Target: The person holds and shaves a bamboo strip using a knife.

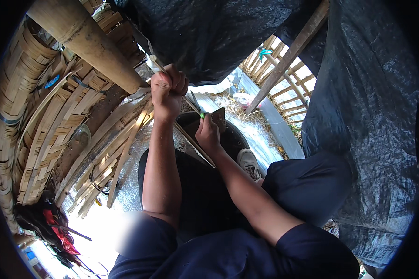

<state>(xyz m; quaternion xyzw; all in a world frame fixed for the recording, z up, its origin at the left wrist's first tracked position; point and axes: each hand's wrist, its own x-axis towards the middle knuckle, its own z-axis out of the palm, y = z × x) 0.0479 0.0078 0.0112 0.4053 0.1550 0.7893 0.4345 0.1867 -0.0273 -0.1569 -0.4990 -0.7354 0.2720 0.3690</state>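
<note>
My left hand is closed in a fist around a thin bamboo strip, whose pale end sticks out above the fingers. Below the fist the strip slants down toward my right hand. That hand is closed on a small knife with a bright green handle, its narrow blade pointing up and left, close to the strip. Another length of bamboo shows between my forearms, over my dark trousers; whether it is the same piece I cannot tell.
A dark round tub lies beyond my right hand, near my shoe. Loose bamboo slats lie at left, below a thick bamboo pole and woven bamboo panels. Black sheeting hangs at right; a wooden pole slants there.
</note>
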